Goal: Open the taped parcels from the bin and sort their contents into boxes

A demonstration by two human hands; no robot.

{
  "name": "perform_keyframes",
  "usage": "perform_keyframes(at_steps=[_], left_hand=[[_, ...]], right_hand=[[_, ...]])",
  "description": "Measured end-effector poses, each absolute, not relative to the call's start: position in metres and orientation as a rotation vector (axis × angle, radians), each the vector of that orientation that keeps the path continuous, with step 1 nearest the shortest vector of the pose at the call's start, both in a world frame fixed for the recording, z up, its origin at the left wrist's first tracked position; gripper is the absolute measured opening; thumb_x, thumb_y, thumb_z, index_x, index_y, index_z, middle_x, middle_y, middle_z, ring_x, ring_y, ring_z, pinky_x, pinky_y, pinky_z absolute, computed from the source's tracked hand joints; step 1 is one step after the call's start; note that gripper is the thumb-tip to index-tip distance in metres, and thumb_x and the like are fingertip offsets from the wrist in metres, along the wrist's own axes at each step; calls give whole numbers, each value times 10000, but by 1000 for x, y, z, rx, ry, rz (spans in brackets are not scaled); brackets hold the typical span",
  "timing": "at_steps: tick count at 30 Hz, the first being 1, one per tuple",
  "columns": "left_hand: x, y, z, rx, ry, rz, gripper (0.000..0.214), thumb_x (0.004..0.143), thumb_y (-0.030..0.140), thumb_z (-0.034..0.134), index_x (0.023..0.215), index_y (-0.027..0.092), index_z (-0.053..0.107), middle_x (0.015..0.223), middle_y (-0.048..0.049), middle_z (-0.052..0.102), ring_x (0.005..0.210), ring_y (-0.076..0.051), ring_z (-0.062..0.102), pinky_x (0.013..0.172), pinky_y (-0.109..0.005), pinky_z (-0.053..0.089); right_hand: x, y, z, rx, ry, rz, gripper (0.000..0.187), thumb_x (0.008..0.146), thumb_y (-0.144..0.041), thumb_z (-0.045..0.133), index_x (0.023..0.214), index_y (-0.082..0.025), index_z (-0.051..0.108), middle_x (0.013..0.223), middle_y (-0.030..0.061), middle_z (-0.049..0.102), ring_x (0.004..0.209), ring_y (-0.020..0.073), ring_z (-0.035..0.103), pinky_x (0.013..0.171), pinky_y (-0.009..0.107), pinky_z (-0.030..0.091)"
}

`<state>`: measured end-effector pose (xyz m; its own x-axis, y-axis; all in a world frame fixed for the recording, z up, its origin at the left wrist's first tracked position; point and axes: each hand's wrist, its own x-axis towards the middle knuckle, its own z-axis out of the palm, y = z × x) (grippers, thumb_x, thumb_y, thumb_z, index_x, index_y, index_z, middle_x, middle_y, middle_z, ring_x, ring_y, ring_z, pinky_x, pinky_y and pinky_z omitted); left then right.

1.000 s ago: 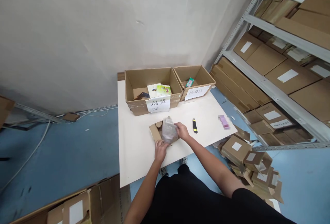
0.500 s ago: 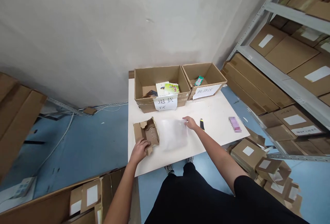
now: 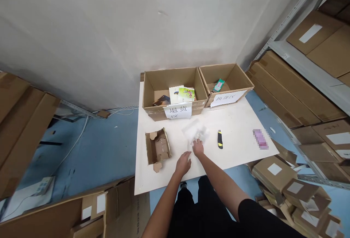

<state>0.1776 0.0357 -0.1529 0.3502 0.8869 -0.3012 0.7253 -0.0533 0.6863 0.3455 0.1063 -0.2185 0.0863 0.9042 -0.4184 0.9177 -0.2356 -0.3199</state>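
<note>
A crumpled, see-through plastic sheet or bag (image 3: pixel 194 130) lies on the white table in front of me. My right hand (image 3: pixel 198 148) is closed on its near part, the fingers bunching it. Just to the left, my left hand (image 3: pixel 183 164) rests by the sheet's near edge, fingers curved and thumb apart, with nothing visible in it. Further left stands a small torn cardboard box (image 3: pixel 150 149), its flaps folded open. To the right of the sheet lies a black-and-yellow box cutter (image 3: pixel 220 139).
Two labelled cardboard boxes stand at the table's back: the left box (image 3: pixel 153 112) holds booklets, the right box (image 3: pixel 243 96) a green packet (image 3: pixel 218 85). A blurred pink item (image 3: pixel 260 139) lies at the right. Shelves of cartons (image 3: pixel 308 33) flank the table.
My left hand has left the small box and moved right to the plastic. My right hand has drawn nearer, and the plastic, flat before, is now crumpled.
</note>
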Motion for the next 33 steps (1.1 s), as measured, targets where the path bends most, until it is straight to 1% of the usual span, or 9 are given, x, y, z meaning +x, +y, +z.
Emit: perform_keyframes(at_steps=[2, 4, 7, 11, 14, 19, 24, 29, 33], left_hand=[[182, 45, -165, 1769, 1464, 208, 558, 903, 128, 510, 1450, 192, 598, 1485, -117, 624, 1381, -248, 568, 1213, -400, 414], [188, 59, -175, 1715, 1509, 155, 554, 891, 125, 517, 1433, 188, 610, 1460, -116, 643, 1363, -243, 583, 1216, -387, 403], [208, 89, -184, 1676, 1559, 111, 588, 892, 153, 524, 1479, 154, 558, 1530, -145, 581, 1435, -262, 521, 1243, -395, 357], [235, 135, -191, 1564, 1856, 153, 729, 908, 294, 564, 1590, 109, 385, 1685, -205, 354, 1548, -340, 338, 1225, -451, 353], [242, 162, -197, 1472, 1974, 152, 706, 861, 328, 619, 1528, 150, 472, 1588, -199, 481, 1509, -371, 355, 1137, -466, 420], [255, 166, -195, 1551, 1851, 247, 365, 903, 296, 547, 1182, 153, 733, 1292, -196, 682, 1372, -398, 482, 1057, -536, 454], [289, 123, -174, 1765, 1532, 341, 280, 888, 249, 603, 1097, 262, 788, 1372, -89, 699, 1419, -308, 513, 1183, -490, 420], [295, 97, -167, 1876, 1398, 471, 418, 961, 341, 558, 1356, 255, 667, 1518, -108, 600, 1501, -284, 439, 1248, -503, 353], [280, 123, -173, 1641, 1719, 274, 453, 999, 345, 486, 1416, 194, 580, 1475, -153, 610, 1381, -264, 548, 1160, -418, 440]], right_hand=[[357, 112, -219, 2291, 2007, -869, 290, 938, -101, 548, 1140, -166, 747, 1245, 185, 668, 1195, 293, 561, 948, 347, 444], [374, 116, -215, 2289, 2039, -914, 276, 958, -81, 496, 996, -171, 755, 1084, 150, 701, 1048, 248, 606, 878, 309, 450], [404, 109, -208, 2341, 2036, -922, 266, 961, -94, 492, 920, -187, 737, 999, 100, 707, 929, 207, 630, 833, 277, 454], [446, 70, -207, 2504, 2109, -1030, 219, 894, -99, 536, 886, -207, 727, 901, 55, 708, 860, 202, 663, 812, 284, 500], [472, 36, -207, 2604, 2178, -1153, 267, 867, -127, 545, 1023, -220, 741, 971, 59, 727, 887, 213, 693, 828, 325, 557], [479, 33, -198, 2741, 2050, -1385, 471, 895, -315, 615, 1364, -288, 641, 1372, 98, 654, 1078, 264, 694, 865, 416, 615], [440, 99, -191, 2796, 1568, -1876, 577, 947, -461, 582, 1489, -275, 519, 1405, 100, 643, 1127, 254, 705, 914, 375, 607], [466, 135, -186, 2888, 1519, -1402, 442, 923, -285, 497, 1335, -185, 620, 1143, 112, 745, 1133, 300, 687, 983, 403, 559], [535, 110, -180, 3037, 1331, -1164, 661, 897, -215, 480, 1556, -181, 446, 1254, 162, 707, 1218, 335, 651, 1058, 453, 507]])
